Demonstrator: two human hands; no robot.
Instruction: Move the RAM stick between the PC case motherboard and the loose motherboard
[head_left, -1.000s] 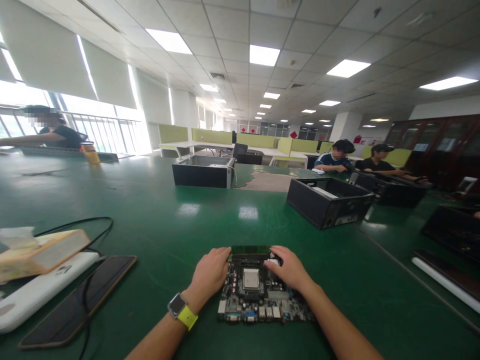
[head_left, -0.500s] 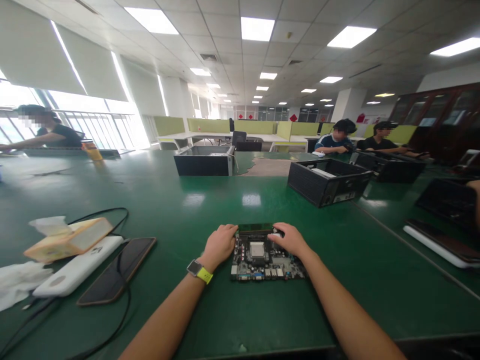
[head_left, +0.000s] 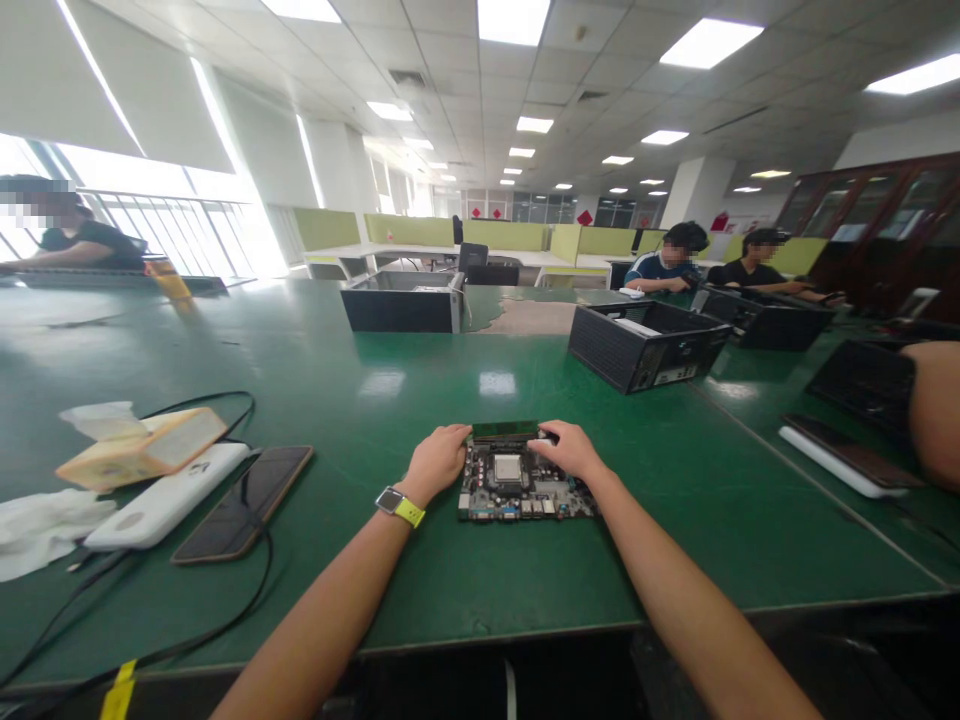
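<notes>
A computer motherboard (head_left: 517, 485) lies flat on the green table (head_left: 450, 380) in front of me. A green memory stick (head_left: 505, 431) stands along its far edge. My left hand (head_left: 437, 461) has its fingers curled on the stick's left end, and a watch with a yellow strap is on that wrist. My right hand (head_left: 568, 450) presses its curled fingers on the stick's right end. Both forearms reach out from the near table edge.
At my left lie a dark phone (head_left: 244, 490), a white power bank (head_left: 169, 495), a tissue box (head_left: 142, 447) and black cables. Open computer cases (head_left: 645, 345) (head_left: 403, 300) stand farther back. Other people sit at the far left and far right; an arm (head_left: 934, 410) enters at right.
The view has pulled back and dropped, so the near table edge now shows. Both hands stay on the ends of the memory stick. An arm has appeared at the right edge.
</notes>
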